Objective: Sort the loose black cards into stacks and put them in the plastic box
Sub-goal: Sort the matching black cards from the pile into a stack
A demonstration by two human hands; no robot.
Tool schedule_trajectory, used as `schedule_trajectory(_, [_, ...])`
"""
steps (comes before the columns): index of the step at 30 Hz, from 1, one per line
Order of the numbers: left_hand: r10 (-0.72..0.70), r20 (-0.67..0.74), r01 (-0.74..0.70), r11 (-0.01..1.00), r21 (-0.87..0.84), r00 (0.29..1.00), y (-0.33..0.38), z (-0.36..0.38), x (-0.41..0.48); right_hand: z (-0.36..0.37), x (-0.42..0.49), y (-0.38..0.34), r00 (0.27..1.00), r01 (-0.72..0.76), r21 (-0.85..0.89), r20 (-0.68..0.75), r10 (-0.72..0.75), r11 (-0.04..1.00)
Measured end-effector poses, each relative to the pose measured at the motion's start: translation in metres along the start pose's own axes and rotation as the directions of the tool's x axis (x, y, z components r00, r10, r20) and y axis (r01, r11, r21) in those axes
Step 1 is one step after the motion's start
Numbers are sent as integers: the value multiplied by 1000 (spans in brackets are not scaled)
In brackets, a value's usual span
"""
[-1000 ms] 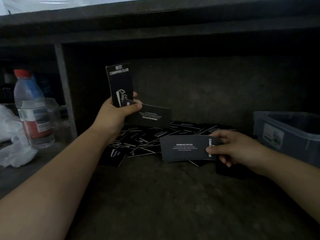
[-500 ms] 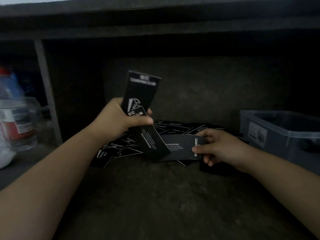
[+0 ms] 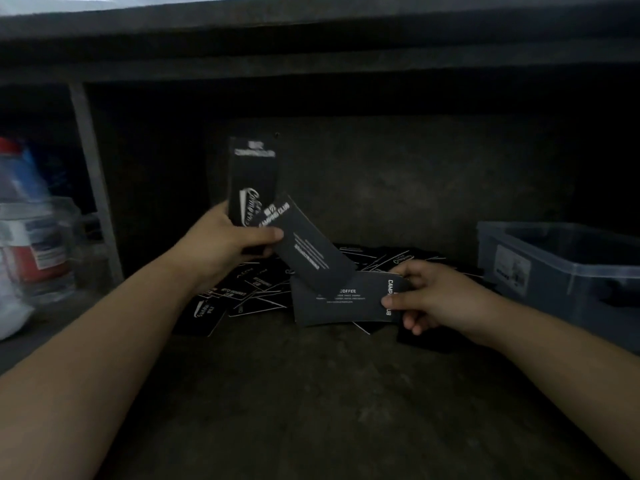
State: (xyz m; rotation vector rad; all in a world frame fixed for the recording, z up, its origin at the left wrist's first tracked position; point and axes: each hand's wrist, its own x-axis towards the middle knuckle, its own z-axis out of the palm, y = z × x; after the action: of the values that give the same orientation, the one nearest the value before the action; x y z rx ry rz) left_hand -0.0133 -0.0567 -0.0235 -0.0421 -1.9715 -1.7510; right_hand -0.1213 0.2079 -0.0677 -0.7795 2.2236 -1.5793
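The surface (image 3: 311, 403) was dark, mottled and dimly lit. It sat in a recess beneath a heavy overhead ledge (image 3: 311, 39), with a rough back wall (image 3: 433, 174) behind it. A pale upright post (image 3: 91, 174) split the recess on the left. Beyond the post stood a blurred water bottle (image 3: 31, 233) with a red cap and red label, and a white bag (image 3: 10, 306) lay at the left edge.

The left hand (image 3: 228, 244) was raised above the surface, its grip closed on two black cards. The upright card (image 3: 252, 181) stood tall in the fingers. The slanted card (image 3: 311, 247), pinched under the thumb, angled down to the right. Its lower end overlapped the wide card (image 3: 339, 303) in view, though contact could not be told.

The right hand (image 3: 433, 296) was lower, its grip pinching the right end of the wide card, thumb on top, so that the card lay roughly level.

The loose black cards (image 3: 249, 289) lay heaped on the surface behind and below both hands.

The plastic box (image 3: 568, 271), translucent grey and open-topped, stood at the right, near the right hand but apart from it. Its inside was too dim to read.
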Motion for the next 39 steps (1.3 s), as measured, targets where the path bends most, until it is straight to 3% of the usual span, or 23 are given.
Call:
schedule_trajectory(4, [134, -99, -148, 978, -148, 986, 1, 7, 0, -1, 0, 1, 1000, 4, -7, -6, -4, 1000])
schedule_trajectory(8, [205, -90, -211, 975, -68, 975, -3, 20, -4, -1, 1, 0, 1000, -4, -21, 1, 4, 1000])
schedule_trajectory(14, [143, 191, -185, 956, 228, 971, -14, 52, -16, -3, 0, -3, 997, -52, 38, 62, 49, 998])
schedule_trajectory(17, [129, 247, -210, 916, 341, 960, -18, 53, -15, -6, 1, -2, 993, -70, 78, 101, 62, 995])
schedule_trajectory(25, [149, 89, -166, 958, 233, 985, -5, 22, -7, -7, 1, 1, 991, -55, 100, 124, 42, 993])
schedule_trajectory(27, [135, 147, -179, 921, 347, 980, -10, 23, -8, -7, 0, 0, 992, -62, 119, 120, 48, 991])
schedule_trajectory(30, [107, 303, -269, 779, 567, 947, -18, 35, -9, -7, -2, -1, 991, -58, 100, 128, 45, 993])
schedule_trajectory(32, [117, 335, -306, 744, 594, 935, -19, 39, -8, -6, -3, 0, 995, -20, 31, 102, 17, 999])
schedule_trajectory(35, [125, 283, -269, 785, 557, 951, -13, 36, -10, -4, -3, 1, 998, 37, -57, 50, -34, 998])
schedule_trajectory(39, [227, 71, -235, 863, 448, 971, -17, 20, -4, -4, -1, 2, 998, 53, -55, 41, -51, 997])
